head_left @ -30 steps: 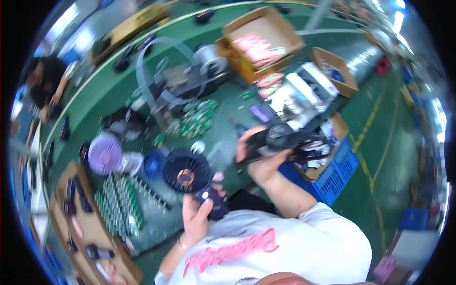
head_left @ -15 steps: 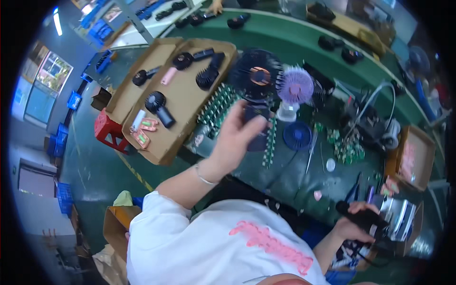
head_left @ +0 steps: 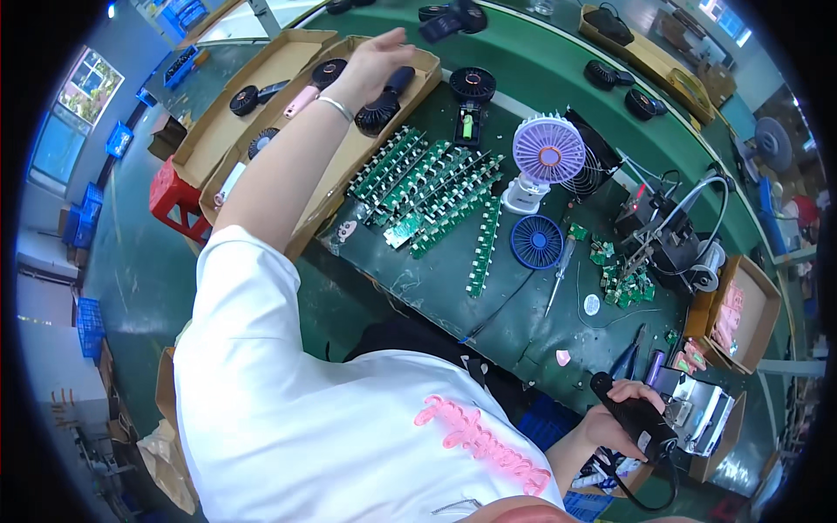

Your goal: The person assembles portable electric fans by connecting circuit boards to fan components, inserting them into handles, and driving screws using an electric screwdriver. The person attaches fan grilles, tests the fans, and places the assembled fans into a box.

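Observation:
My left hand (head_left: 375, 71) is stretched far out over the cardboard tray, fingers extended and holding nothing. Just beyond its fingertips, a black handheld fan (head_left: 443, 26) lies tilted at the green belt's near edge, beside another dark fan; a small gap seems to separate it from my hand. At the lower right, my right hand (head_left: 621, 427) is wrapped round a black corded electric screwdriver (head_left: 641, 420); its bit is not visible. On the bench, a black fan (head_left: 472, 85) has its handle opened, showing a green cell inside.
The cardboard tray (head_left: 327, 179) holds several fans. Green circuit board strips (head_left: 436, 196) lie beside a purple fan (head_left: 547, 152) and a blue round grille (head_left: 536, 242). A soldering stand (head_left: 671, 235) with a wire spool and a box of pink parts (head_left: 737, 318) are at right.
My left hand has moved from above the bench to the far left, letting go of the black fan, now by the belt. The right hand still grips the screwdriver.

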### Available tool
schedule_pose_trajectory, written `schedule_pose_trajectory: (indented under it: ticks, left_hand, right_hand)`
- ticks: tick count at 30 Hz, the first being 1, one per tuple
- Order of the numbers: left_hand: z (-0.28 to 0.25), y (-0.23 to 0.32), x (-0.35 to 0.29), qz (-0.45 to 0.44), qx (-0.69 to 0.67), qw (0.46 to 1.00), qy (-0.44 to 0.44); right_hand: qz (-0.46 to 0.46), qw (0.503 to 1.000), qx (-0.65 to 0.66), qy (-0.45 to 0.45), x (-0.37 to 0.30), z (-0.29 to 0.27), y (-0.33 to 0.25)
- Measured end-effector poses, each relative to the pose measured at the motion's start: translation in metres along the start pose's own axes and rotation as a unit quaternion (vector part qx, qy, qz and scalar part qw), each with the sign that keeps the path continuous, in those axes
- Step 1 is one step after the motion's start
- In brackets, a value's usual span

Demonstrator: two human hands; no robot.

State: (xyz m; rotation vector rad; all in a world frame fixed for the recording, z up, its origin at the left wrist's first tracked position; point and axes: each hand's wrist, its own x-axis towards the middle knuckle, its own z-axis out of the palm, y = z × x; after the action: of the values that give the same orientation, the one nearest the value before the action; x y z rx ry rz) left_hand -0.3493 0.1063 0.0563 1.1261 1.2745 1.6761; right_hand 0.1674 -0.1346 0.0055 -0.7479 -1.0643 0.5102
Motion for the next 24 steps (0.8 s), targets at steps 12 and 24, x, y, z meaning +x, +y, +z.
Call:
schedule_pose_trajectory:
  ticks: [12,24]
  left_hand:
    - [-0.08,-0.073,-0.049,0.128,0.655,0.742,-0.065]
    - [0.023,0.061,-0.129,0.349,0.247,0.872,0.238]
  right_hand:
    - [-0.005,1.0,0.001,-0.009,0.004,-0.002,-0.004]
    - [0.027,0.997,0.051,0.041,0.006,-0.017,0.003]
